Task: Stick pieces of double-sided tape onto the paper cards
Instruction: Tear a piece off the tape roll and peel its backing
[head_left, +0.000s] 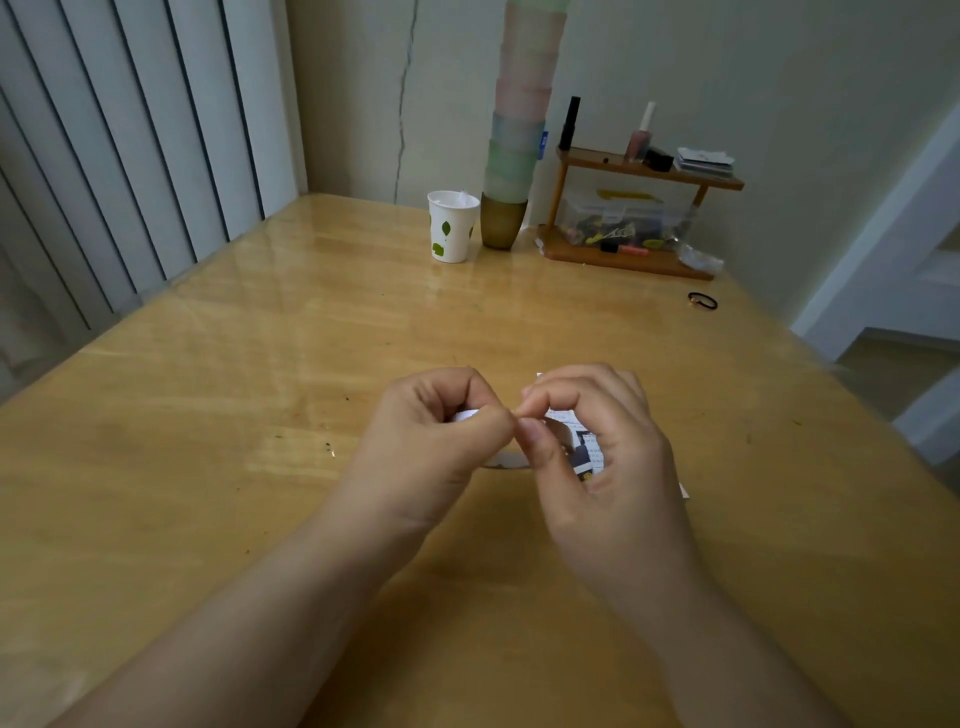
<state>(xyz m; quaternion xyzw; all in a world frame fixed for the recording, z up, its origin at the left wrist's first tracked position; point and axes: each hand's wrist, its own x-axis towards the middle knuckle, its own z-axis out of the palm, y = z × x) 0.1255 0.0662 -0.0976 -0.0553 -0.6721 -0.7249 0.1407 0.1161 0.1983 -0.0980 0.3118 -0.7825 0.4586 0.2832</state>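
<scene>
- Nearest: both forearms come in from the bottom edge and meet over the middle of the wooden table (260, 364).
- Left hand (431, 431): fingers curled, thumb and forefinger closed on something white. A white sliver shows inside the curl and a white curved edge (506, 461) below the palm. Likely the tape roll; too hidden to confirm.
- Right hand (597, 441): thumb and forefinger pinched together at the point where the two hands touch. What sits in the pinch is too small to see; judged to be the tape end or its backing strip.
- Paper card (584, 447), printed, lies under or within the right palm, mostly covered. Cannot tell whether it rests on the table or is held by the lower fingers.
- Step in hand (judgement): freeing a short piece of tape.
- To do it well: keep the left hand steady as the anchor, pull with the right at a shallow angle, handle only the very edge of the adhesive, and tear clean rather than stretch.
- Before pressing down, uncover the card so the placement can be seen.
- Risk: the piece folds onto itself or sticks to a fingertip.
- Far: paper cup (452, 226), tall cup stack (514, 156), wooden shelf (644, 171), hair tie (702, 300), all well apart from the work.
</scene>
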